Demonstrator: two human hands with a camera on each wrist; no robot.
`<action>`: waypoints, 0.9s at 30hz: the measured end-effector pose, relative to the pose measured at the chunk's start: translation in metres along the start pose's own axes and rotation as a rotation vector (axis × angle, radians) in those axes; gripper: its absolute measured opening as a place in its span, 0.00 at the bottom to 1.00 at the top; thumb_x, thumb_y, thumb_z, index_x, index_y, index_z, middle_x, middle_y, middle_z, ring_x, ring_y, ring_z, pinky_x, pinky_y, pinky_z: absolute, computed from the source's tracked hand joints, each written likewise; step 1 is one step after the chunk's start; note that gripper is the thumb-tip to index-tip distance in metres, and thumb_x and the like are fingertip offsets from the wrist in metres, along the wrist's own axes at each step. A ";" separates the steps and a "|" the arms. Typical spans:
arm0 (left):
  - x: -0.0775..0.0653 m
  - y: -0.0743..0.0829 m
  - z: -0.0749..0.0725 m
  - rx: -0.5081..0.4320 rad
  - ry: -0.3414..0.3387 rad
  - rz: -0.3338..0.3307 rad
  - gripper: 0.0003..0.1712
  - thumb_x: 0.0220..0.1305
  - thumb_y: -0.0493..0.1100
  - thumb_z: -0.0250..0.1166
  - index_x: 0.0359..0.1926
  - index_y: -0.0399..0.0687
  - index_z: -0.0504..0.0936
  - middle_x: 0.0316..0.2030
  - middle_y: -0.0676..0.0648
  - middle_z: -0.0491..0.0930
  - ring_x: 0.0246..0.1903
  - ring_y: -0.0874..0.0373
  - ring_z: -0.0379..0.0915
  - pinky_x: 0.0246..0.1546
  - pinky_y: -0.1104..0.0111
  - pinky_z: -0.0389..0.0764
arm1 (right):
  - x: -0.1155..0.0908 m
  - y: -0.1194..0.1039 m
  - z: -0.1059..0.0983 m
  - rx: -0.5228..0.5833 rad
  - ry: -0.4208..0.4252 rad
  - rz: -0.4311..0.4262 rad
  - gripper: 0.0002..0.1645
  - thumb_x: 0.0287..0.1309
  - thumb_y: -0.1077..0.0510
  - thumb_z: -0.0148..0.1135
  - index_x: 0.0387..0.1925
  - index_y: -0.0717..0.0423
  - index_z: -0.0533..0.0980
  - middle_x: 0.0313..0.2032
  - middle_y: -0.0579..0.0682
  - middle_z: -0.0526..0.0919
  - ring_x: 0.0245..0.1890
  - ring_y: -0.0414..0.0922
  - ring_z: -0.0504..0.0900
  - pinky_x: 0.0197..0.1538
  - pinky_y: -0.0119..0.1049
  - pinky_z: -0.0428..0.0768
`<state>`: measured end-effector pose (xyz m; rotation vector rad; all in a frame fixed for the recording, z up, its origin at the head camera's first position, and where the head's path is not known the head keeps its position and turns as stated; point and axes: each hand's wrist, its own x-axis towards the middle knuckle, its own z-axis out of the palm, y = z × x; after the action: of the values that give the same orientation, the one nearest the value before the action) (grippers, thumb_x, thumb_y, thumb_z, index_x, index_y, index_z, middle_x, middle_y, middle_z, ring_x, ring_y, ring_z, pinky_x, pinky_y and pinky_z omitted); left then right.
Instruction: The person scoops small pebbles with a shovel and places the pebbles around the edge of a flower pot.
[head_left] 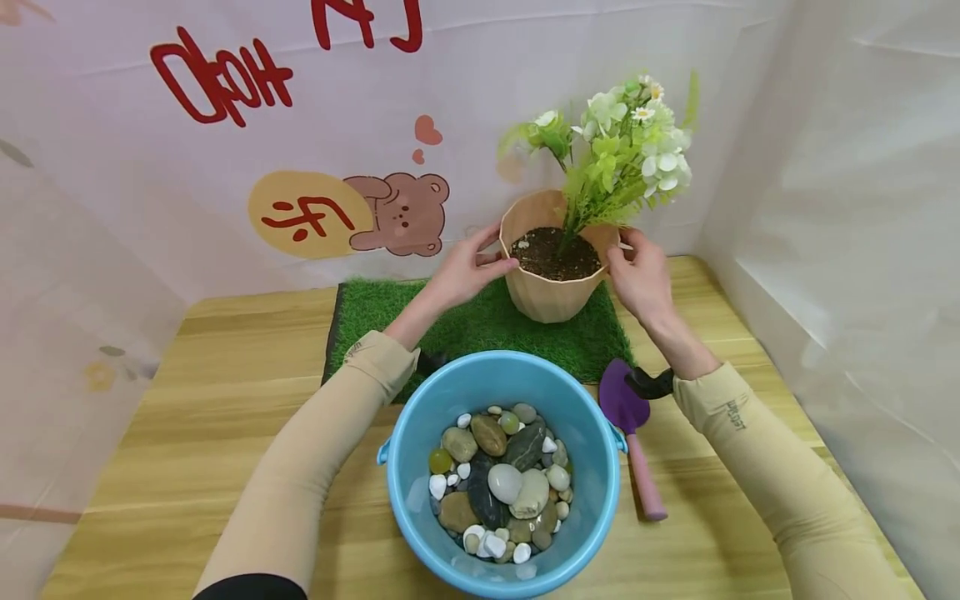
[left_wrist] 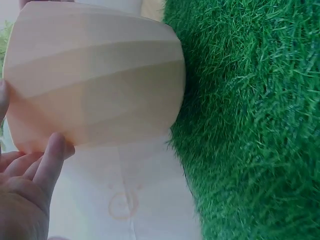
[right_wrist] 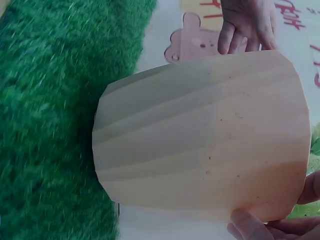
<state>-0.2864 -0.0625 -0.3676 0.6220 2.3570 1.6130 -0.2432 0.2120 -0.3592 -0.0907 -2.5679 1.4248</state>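
A peach-coloured, ribbed flowerpot stands at the back of the artificial grass mat. Dark soil lies inside it, and a bunch of white and green flowers rises from the soil, leaning right. My left hand holds the pot at the left of its rim, thumb toward the front. On the opposite side, my right hand grips the rim with thumb and fingers. The left wrist view shows the pot wall with fingertips against it; the pot's base meets the grass in both wrist views.
In front of the mat sits a light blue bucket with pebbles and stones of several colours. A purple trowel with a pink handle lies right of it on the wooden table. Printed cloth hangs behind.
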 end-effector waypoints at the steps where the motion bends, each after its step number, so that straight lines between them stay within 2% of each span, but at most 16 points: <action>1: -0.004 0.000 -0.002 0.010 0.018 0.005 0.45 0.75 0.47 0.65 0.85 0.53 0.53 0.84 0.44 0.56 0.76 0.43 0.68 0.71 0.58 0.79 | -0.001 -0.003 0.002 0.005 -0.005 -0.006 0.31 0.75 0.53 0.44 0.73 0.60 0.72 0.68 0.65 0.80 0.62 0.60 0.84 0.44 0.23 0.78; 5: -0.021 0.001 -0.009 0.025 0.073 0.013 0.45 0.73 0.47 0.67 0.84 0.54 0.57 0.83 0.44 0.59 0.74 0.43 0.71 0.68 0.58 0.82 | -0.006 -0.011 0.011 0.010 -0.023 -0.031 0.30 0.75 0.54 0.44 0.72 0.59 0.73 0.72 0.63 0.76 0.66 0.60 0.82 0.56 0.42 0.84; 7: -0.029 0.000 -0.013 0.036 0.086 0.005 0.45 0.73 0.47 0.68 0.84 0.56 0.57 0.83 0.45 0.59 0.74 0.43 0.71 0.68 0.57 0.83 | -0.009 -0.014 0.016 0.019 -0.031 -0.046 0.30 0.75 0.55 0.45 0.72 0.60 0.73 0.72 0.63 0.76 0.66 0.61 0.82 0.58 0.46 0.83; 10: -0.041 -0.001 -0.018 0.051 0.102 -0.016 0.45 0.72 0.49 0.69 0.83 0.57 0.57 0.82 0.46 0.60 0.73 0.44 0.72 0.68 0.56 0.83 | -0.015 -0.017 0.024 0.041 -0.044 -0.070 0.29 0.74 0.57 0.46 0.70 0.61 0.74 0.71 0.63 0.77 0.65 0.61 0.83 0.51 0.34 0.83; 13: -0.053 -0.003 -0.024 0.064 0.127 -0.036 0.46 0.71 0.50 0.70 0.83 0.57 0.58 0.82 0.46 0.62 0.72 0.45 0.74 0.67 0.55 0.83 | -0.019 -0.021 0.031 0.047 -0.057 -0.085 0.29 0.73 0.58 0.46 0.70 0.60 0.75 0.70 0.63 0.78 0.62 0.60 0.85 0.43 0.23 0.76; 21: -0.074 -0.005 -0.028 0.092 0.179 -0.059 0.46 0.70 0.48 0.71 0.83 0.53 0.60 0.80 0.43 0.65 0.69 0.43 0.77 0.65 0.53 0.84 | -0.026 -0.026 0.043 0.048 -0.094 -0.074 0.28 0.72 0.58 0.47 0.69 0.61 0.76 0.67 0.63 0.81 0.59 0.60 0.86 0.42 0.20 0.74; 27: -0.085 -0.011 -0.028 0.117 0.181 -0.050 0.45 0.70 0.47 0.70 0.82 0.52 0.60 0.78 0.41 0.68 0.67 0.42 0.80 0.62 0.55 0.86 | -0.030 -0.024 0.051 0.024 -0.130 -0.082 0.30 0.73 0.59 0.46 0.71 0.62 0.73 0.67 0.65 0.81 0.61 0.61 0.85 0.42 0.21 0.75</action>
<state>-0.2252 -0.1280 -0.3722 0.4510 2.5893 1.5801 -0.2233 0.1522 -0.3690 0.1139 -2.6221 1.4766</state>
